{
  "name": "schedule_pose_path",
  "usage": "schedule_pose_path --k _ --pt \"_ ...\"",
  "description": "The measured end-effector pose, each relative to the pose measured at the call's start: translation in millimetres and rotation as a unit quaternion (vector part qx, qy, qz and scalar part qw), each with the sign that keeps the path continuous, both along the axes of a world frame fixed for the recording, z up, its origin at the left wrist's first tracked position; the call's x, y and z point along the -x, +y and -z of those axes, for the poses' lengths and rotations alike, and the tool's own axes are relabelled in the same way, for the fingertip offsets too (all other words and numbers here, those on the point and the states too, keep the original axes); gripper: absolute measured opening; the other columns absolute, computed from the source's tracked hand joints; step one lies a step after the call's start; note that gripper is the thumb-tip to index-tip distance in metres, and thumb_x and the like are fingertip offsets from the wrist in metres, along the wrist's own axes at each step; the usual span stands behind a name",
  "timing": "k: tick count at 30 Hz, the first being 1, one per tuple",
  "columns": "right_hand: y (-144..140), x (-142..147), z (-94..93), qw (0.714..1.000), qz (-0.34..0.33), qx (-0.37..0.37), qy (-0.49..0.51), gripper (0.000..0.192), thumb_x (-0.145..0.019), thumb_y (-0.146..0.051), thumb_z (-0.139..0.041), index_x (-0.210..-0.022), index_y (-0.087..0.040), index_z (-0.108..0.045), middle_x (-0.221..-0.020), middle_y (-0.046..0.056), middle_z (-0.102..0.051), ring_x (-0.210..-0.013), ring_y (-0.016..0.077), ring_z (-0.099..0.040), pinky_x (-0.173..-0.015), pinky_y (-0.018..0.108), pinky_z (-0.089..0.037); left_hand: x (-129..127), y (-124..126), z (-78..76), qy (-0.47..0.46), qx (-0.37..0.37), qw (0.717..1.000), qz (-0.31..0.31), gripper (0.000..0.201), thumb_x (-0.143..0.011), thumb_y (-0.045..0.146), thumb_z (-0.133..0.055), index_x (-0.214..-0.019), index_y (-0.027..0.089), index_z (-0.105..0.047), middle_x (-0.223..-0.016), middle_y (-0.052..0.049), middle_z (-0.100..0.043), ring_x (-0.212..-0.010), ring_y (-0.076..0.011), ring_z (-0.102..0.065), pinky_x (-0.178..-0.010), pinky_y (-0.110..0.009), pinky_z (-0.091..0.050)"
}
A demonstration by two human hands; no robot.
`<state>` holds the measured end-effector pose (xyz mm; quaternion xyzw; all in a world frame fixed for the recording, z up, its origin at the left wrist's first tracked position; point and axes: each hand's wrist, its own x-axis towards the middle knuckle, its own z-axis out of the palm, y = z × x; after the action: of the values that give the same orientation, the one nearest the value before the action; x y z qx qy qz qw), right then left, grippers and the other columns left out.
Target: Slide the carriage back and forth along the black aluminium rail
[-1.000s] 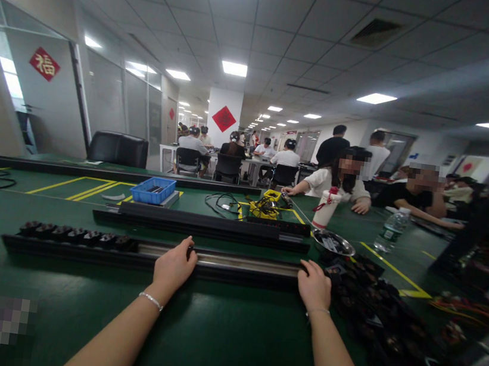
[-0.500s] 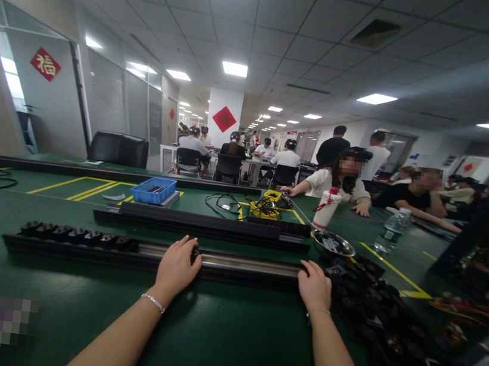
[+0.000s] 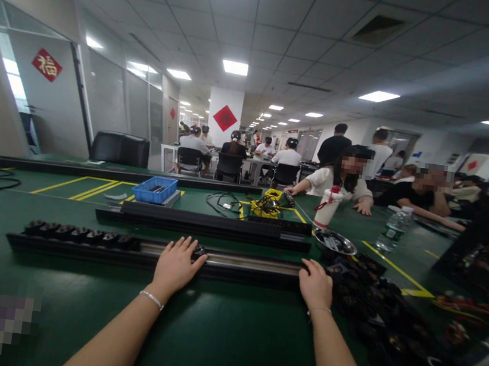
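Note:
A long black rail [image 3: 254, 275] with a pale metal inner strip lies crosswise on the green table before me. Several small black modules [image 3: 79, 234] sit in a row in its left part. My left hand [image 3: 176, 265] rests over the rail's middle, fingers bent over a small black module [image 3: 200, 251] that shows between thumb and forefinger; most of it is hidden. At the rail's right end, my right hand [image 3: 317, 285] has its fingers curled over the edge, and the fingertips are partly hidden.
Beyond lie another black rail [image 3: 203, 223], a blue bin [image 3: 155, 189], and yellow holders with cables [image 3: 266, 207]. To the right are a metal bowl [image 3: 334, 242], a heap of black modules [image 3: 372, 308], a water bottle [image 3: 394, 230] and a white tumbler [image 3: 327, 209]. A person sits across the table.
My left hand has shifted slightly on the rail and its fingers lie flatter, so more of the small black module shows. My right hand stays at the rail's right end.

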<state>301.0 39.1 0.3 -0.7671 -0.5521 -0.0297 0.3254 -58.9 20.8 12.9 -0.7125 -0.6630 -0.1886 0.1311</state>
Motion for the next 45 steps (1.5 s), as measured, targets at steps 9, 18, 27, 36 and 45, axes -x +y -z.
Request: schedule_pose_path --k 9,18,27,36,45 --pt "-1.4 0.7 -1.4 1.000 0.004 0.008 0.003 0.046 -0.078 -0.027 -0.034 -0.111 -0.022 -0.064 -0.127 0.004 -0.052 -0.111 0.0214 -0.047 -0.095 0.033 -0.034 -1.2 0.2 -0.6 0.009 0.023 1.000 0.013 0.070 -0.085 0.062 -0.022 -0.130 0.015 -0.047 -0.137 -0.011 -0.045 -0.130 -0.0246 -0.037 -0.106 -0.041 -0.029" --pt "1.5 -2.6 3.2 1.000 -0.003 -0.004 -0.006 0.045 -0.077 -0.027 -0.035 -0.111 -0.022 -0.065 -0.126 0.005 -0.053 -0.109 0.0226 -0.048 -0.094 0.036 -0.034 -1.5 0.0 0.0 0.018 0.021 0.999 0.017 0.066 -0.084 0.062 -0.024 -0.132 0.023 -0.045 -0.139 -0.013 -0.043 -0.130 -0.0277 -0.036 -0.104 -0.043 -0.031" --pt "3.3 -3.5 4.0 1.000 -0.001 0.001 -0.016 0.046 -0.077 -0.027 -0.034 -0.111 -0.021 -0.065 -0.126 0.006 -0.053 -0.113 0.0215 -0.047 -0.095 0.034 -0.033 -7.3 0.3 2.2 0.024 0.019 0.999 0.031 0.073 -0.085 0.061 -0.020 -0.132 0.011 -0.044 -0.138 -0.014 -0.043 -0.130 -0.0267 -0.036 -0.106 -0.041 -0.031" --pt "1.3 -2.6 1.2 1.000 0.005 0.015 -0.006 0.047 -0.078 -0.029 -0.033 -0.113 -0.023 -0.064 -0.128 0.004 -0.051 -0.113 0.0223 -0.046 -0.096 0.035 -0.033 -15.6 -3.3 1.0 0.027 0.019 0.999 0.038 0.066 -0.086 0.058 -0.024 -0.131 0.014 -0.046 -0.137 -0.013 -0.045 -0.129 -0.0272 -0.037 -0.105 -0.041 -0.032" --pt "-2.5 -0.3 -2.5 1.000 0.003 0.016 0.004 0.047 -0.078 -0.030 -0.034 -0.113 -0.022 -0.063 -0.128 0.004 -0.051 -0.111 0.0235 -0.047 -0.094 0.036 -0.035 -17.0 -3.2 3.1 0.008 0.003 0.998 0.063 0.057 -0.086 0.055 -0.031 -0.127 0.022 -0.051 -0.135 -0.011 -0.048 -0.129 -0.0290 -0.037 -0.103 -0.045 -0.033"
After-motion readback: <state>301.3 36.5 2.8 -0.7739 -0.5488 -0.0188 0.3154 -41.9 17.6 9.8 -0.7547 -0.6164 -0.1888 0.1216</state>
